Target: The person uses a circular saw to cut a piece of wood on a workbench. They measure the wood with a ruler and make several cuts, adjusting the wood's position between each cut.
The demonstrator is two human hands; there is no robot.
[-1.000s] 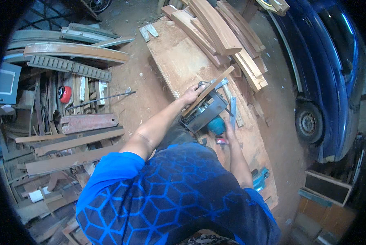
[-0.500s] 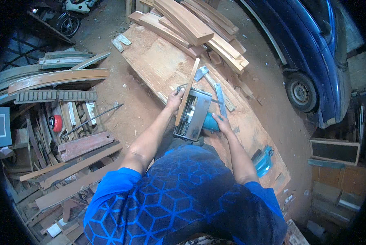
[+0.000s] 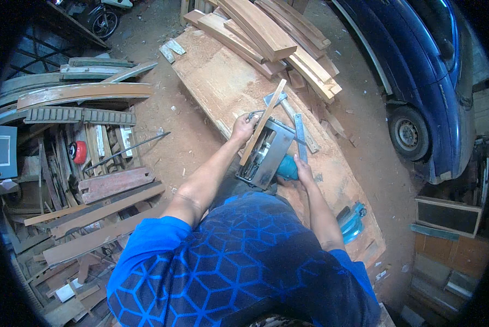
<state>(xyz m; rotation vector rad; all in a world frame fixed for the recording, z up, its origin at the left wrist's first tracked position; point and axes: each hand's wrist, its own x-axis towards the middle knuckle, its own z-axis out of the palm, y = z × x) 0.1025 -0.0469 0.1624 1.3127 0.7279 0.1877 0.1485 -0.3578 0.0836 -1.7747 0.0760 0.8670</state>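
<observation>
In front of my waist, over the near edge of the bench, I hold a teal circular saw (image 3: 288, 167) with its metal base plate (image 3: 276, 154) facing up. A thin wooden strip (image 3: 262, 125) runs lengthwise along the left side of the plate and sticks out past its far end. My left hand (image 3: 244, 128) is closed at the saw's far left corner, beside the strip; its fingertips are partly hidden. My right hand (image 3: 303, 170) grips the teal body on the right. Just beyond lie a hammer (image 3: 295, 121) and a flat metal ruler (image 3: 300, 136).
The sawdust-covered bench (image 3: 211, 71) bears stacked curved timbers (image 3: 266, 32) at its far end and another teal power tool (image 3: 352, 222) near right. Scrap boards (image 3: 116, 185) pile up on the left. A blue car (image 3: 429, 92) stands on the right.
The whole view has shifted slightly, so the bench and timbers sit a little further right and lower. My left hand has moved slightly farther out. Both hands keep hold of the saw.
</observation>
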